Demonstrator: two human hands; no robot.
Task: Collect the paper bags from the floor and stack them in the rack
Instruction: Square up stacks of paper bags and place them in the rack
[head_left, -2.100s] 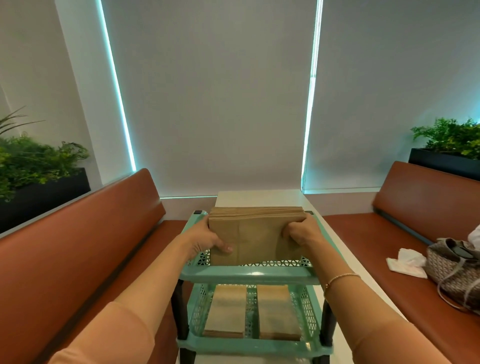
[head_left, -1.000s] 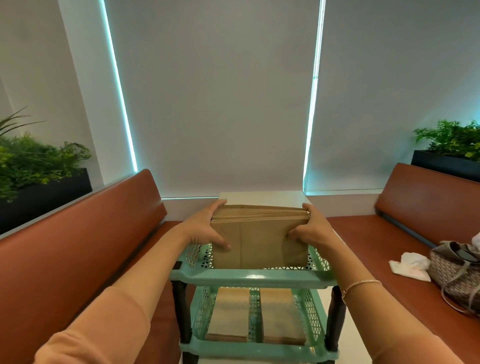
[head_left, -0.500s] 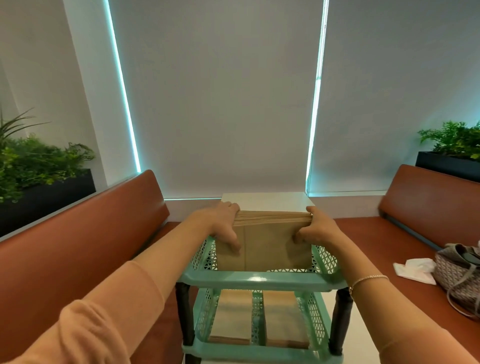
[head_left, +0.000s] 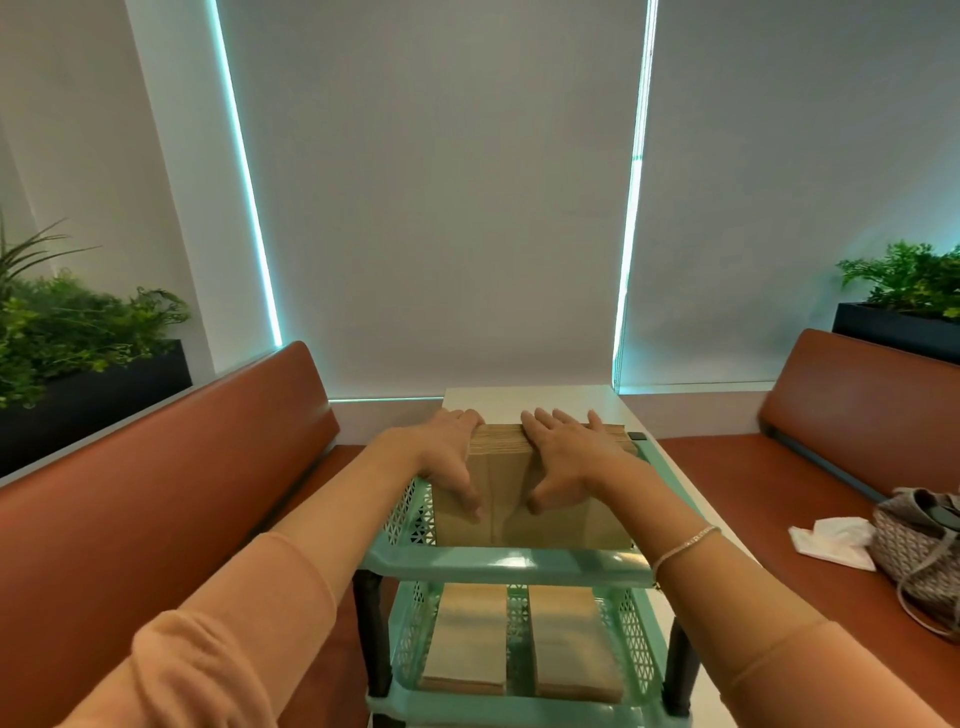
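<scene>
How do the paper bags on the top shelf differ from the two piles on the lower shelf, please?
The top-shelf bags stand upright on edge as one wide bundle, while the lower-shelf piles lie flat, side by side with a gap between them. The left hand and right hand rest on the top-shelf bags; nothing touches the lower-shelf piles. Both are plain brown paper in the same green rack.

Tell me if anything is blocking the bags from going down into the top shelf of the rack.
Nothing visible does. The stack of paper bags already stands in the top shelf of the rack, with the left hand and right hand resting flat on top. The shelf floor beneath is hidden.
</scene>
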